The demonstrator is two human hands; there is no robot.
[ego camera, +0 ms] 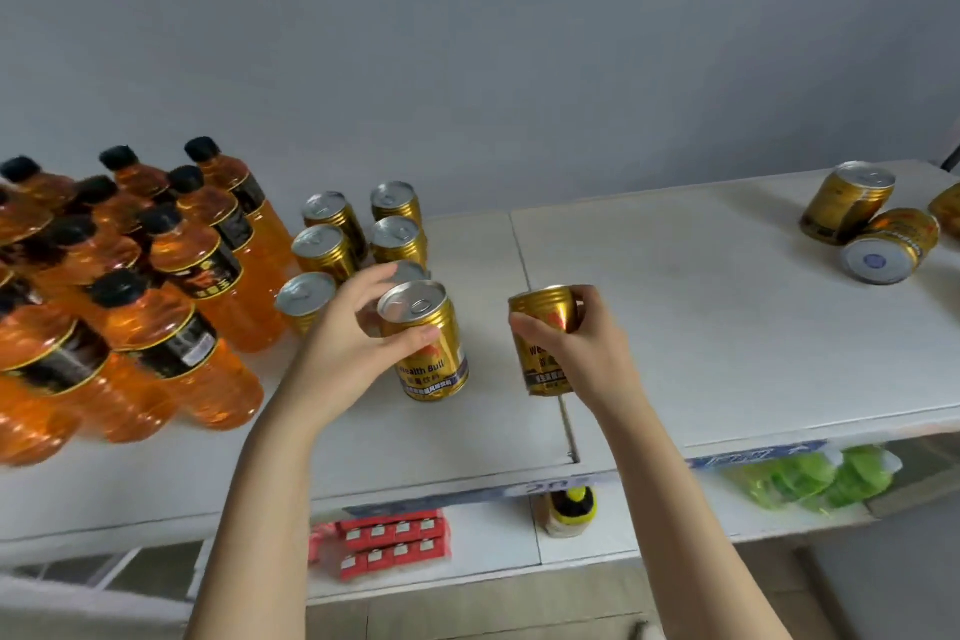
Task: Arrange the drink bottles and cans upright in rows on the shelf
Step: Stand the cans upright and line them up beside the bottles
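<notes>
1. The left hand gripped an upright gold can on the shelf, beside standing cans and orange bottles.
2. The right hand clasped a second can, apparently mid-placement.
3. Toppled cans far right likely needed collecting next.

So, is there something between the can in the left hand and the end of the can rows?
Nothing visible. The left hand holds its can upright just in front of the right row of cans, with only bare shelf around it. The can in the right hand is off to the side.
</notes>
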